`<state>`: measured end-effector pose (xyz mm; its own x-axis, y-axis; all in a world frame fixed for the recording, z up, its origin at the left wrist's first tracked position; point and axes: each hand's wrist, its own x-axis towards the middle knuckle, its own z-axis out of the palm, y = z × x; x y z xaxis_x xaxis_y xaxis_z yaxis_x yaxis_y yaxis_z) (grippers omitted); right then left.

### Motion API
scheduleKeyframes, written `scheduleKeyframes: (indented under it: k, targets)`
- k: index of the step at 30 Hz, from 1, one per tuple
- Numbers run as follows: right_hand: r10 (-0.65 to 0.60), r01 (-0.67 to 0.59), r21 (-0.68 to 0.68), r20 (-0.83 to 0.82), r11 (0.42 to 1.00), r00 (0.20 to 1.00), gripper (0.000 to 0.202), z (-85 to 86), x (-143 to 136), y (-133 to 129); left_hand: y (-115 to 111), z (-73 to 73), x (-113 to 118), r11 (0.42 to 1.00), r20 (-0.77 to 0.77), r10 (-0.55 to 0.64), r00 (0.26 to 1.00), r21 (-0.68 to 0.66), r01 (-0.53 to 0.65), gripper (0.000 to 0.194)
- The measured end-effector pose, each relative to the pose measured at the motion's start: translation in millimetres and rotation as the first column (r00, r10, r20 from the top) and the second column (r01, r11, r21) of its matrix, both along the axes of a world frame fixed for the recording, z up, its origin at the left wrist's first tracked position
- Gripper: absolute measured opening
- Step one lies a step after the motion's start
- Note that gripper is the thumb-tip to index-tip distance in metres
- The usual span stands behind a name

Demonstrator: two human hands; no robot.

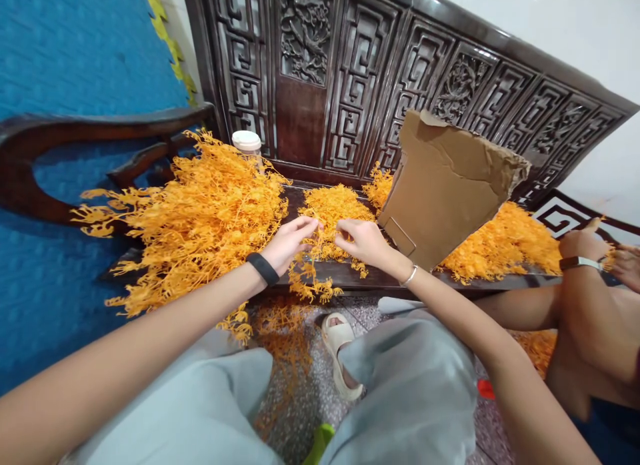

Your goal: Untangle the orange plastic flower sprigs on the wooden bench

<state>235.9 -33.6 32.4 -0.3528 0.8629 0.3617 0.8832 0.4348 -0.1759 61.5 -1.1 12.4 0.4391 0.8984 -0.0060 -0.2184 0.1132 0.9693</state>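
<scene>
My left hand (293,240), with a black wristband, is closed in a pinch on an orange plastic sprig (313,284) that dangles below the fingers over the bench edge. Just to its right, my right hand (364,242), wearing a thin bracelet, has its thumb and fingertips pressed together. Whatever those fingertips hold is too small to make out. Behind both hands lies a small heap of loose orange pieces (337,202) on the dark wooden bench (360,278). A large pile of orange sprigs (215,218) spreads left of my left hand.
A torn cardboard sheet (450,185) leans on the bench at the right, before another orange heap (505,248). A white-lidded jar (247,142) stands behind the left pile. The carved backrest (305,118) rises behind. Another person's hands (583,245) work at far right.
</scene>
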Motion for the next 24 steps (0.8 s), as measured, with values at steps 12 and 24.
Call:
scheduleKeyframes:
  k: [12, 24]
  targets:
    - [-0.160, 0.171, -0.022, 0.249, 0.985, 0.955, 0.023, 6.5, -16, 0, 4, -2.5, 2, 0.994, -0.071, -0.077, 0.994, 0.076, 0.082, 0.024]
    - [-0.322, 0.324, 0.019, 0.180, 0.946, 0.929, 0.027, 13.9, -32, 17, 6, 11.4, 23, 0.993, 0.125, 0.070, 0.990, -0.104, -0.057, 0.022]
